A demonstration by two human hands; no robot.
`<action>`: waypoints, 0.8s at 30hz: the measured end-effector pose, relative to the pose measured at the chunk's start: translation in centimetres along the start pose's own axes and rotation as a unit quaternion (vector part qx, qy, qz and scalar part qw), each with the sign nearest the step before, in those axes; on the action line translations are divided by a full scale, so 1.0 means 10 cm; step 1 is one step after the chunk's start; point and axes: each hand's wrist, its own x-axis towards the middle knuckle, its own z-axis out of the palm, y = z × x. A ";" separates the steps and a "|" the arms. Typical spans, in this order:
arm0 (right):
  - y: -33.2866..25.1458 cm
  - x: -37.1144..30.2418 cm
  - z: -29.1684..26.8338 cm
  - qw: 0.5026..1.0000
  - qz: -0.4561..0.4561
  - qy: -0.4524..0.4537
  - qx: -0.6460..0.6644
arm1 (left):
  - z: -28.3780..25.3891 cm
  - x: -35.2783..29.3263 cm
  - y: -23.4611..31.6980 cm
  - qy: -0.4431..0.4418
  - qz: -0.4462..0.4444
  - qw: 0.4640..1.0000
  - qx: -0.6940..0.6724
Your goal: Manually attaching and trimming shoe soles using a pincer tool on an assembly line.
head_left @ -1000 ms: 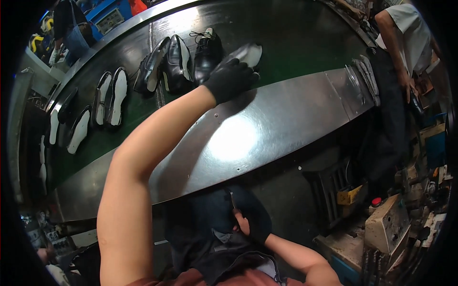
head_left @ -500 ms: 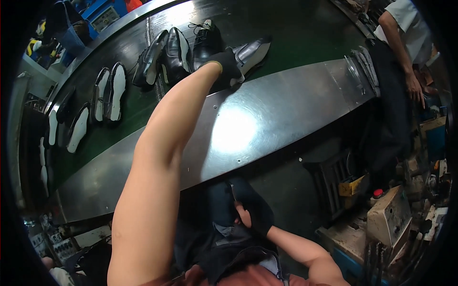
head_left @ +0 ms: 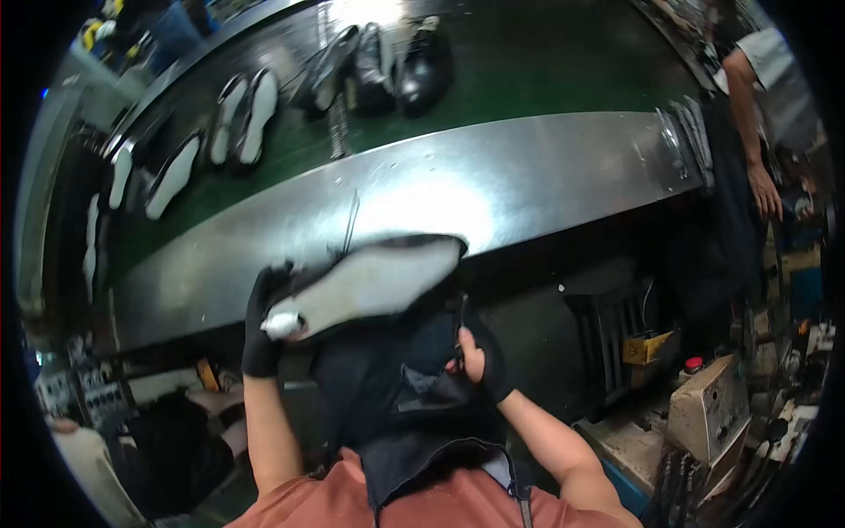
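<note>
My left hand [head_left: 264, 321], in a dark fingerless glove with white wrapping on the thumb, grips a black shoe [head_left: 374, 280] by one end. The shoe's pale underside faces up, and its laces stick out beyond the far side. It hangs in front of the metal ledge, over my dark apron. My right hand [head_left: 475, 361], also in a dark glove, is closed around a slim tool [head_left: 463, 312] close to my lap. The tool is thin and dark, and I cannot make out its kind.
A metal ledge [head_left: 563, 154] runs along a green conveyor belt [head_left: 528, 79]. Three black shoes [head_left: 425, 70] stand on the belt, with several pale-bottomed shoes [head_left: 258, 114] farther left. At right are a co-worker's hand [head_left: 764, 189], a machine box with a red button [head_left: 694, 363] and a black stool [head_left: 598, 339].
My left hand has drawn back from the belt, bringing one shoe toward me with its underside up. My right hand still holds the slim tool near my lap. The view has shifted.
</note>
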 end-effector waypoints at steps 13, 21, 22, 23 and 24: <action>-0.41 -1.30 0.44 0.987 -0.112 -0.107 0.032 | 0.65 -1.21 -0.01 -0.176 0.173 0.960 0.130; -0.45 -1.72 0.42 0.986 -0.085 -0.135 -0.053 | 1.11 -0.73 -0.08 -0.219 -0.036 0.975 0.008; -0.41 -1.67 0.41 0.980 -0.121 -0.137 -0.079 | 1.14 -0.67 -0.12 -0.232 -0.021 0.972 -0.009; -0.35 -1.59 0.41 0.972 -0.156 -0.140 -0.105 | 1.17 -0.63 -0.14 -0.243 -0.006 0.970 -0.026; -0.33 -1.53 0.42 0.978 -0.138 -0.123 -0.094 | 1.20 -0.62 -0.16 -0.248 0.031 0.968 -0.017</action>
